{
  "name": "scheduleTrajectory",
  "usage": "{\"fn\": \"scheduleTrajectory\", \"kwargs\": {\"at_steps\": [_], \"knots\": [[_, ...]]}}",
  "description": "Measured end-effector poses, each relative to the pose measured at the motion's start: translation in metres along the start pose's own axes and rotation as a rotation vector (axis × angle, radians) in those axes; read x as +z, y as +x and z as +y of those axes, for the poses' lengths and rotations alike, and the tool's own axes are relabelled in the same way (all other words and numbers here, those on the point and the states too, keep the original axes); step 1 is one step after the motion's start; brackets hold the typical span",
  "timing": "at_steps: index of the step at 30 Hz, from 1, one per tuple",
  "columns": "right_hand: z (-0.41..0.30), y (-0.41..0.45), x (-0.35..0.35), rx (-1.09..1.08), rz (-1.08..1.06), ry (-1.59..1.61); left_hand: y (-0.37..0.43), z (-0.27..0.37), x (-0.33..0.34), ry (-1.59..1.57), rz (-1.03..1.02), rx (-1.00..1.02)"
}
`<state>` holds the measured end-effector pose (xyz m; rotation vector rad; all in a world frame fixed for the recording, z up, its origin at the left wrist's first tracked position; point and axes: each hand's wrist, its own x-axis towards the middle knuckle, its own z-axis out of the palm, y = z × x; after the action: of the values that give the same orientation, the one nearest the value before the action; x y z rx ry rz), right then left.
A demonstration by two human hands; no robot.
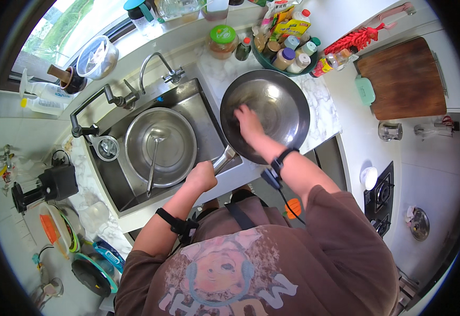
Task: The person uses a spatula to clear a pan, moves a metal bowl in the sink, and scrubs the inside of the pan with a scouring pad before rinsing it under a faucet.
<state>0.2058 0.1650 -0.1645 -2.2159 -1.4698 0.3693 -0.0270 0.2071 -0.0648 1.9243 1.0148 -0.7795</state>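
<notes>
A large metal wok (277, 102) rests on the marble-patterned counter to the right of the sink, its open side up. My left hand (203, 176) is closed around the wok's metal handle (225, 158), near the sink's front edge. Inside the wok is my right hand (249, 120), its fingers bent against or just above the left part of the inner surface; whether something small is in them cannot be told. To the left, a wide steel basin (135, 158) stands in the sink, with a metal ladle (153, 158) lying in it.
A black faucet (91, 104) and a curved chrome tap (145, 67) stand behind the sink (210, 114). Beyond the wok is a green basket (267, 63) of seasoning bottles, beside a green-lidded jar (223, 43). A wooden cutting board (404, 79) and a gas stove (382, 193) are at right.
</notes>
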Motion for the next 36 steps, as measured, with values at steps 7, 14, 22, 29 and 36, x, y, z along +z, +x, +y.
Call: {"fn": "scheduleTrajectory", "kwargs": {"at_steps": [7,14,22,29,36], "knots": [[0.070,0.007,-0.061,-0.073,0.004,-0.247,0.002,-0.007,0.011,0.048,0.189,0.113],[0.035,-0.059,-0.047,0.108,-0.182,-0.141,-0.009,0.017,-0.015,-0.086,-0.156,-0.057],[0.028,0.056,-0.028,0.013,0.018,-0.081,0.000,-0.002,0.010,0.045,0.070,0.002],[0.104,-0.031,-0.075,0.009,-0.120,-0.297,-0.010,0.015,-0.012,-0.120,-0.095,-0.051],[-0.005,-0.026,-0.024,0.022,-0.183,0.137,-0.007,0.010,0.004,-0.012,0.042,0.006]]}}
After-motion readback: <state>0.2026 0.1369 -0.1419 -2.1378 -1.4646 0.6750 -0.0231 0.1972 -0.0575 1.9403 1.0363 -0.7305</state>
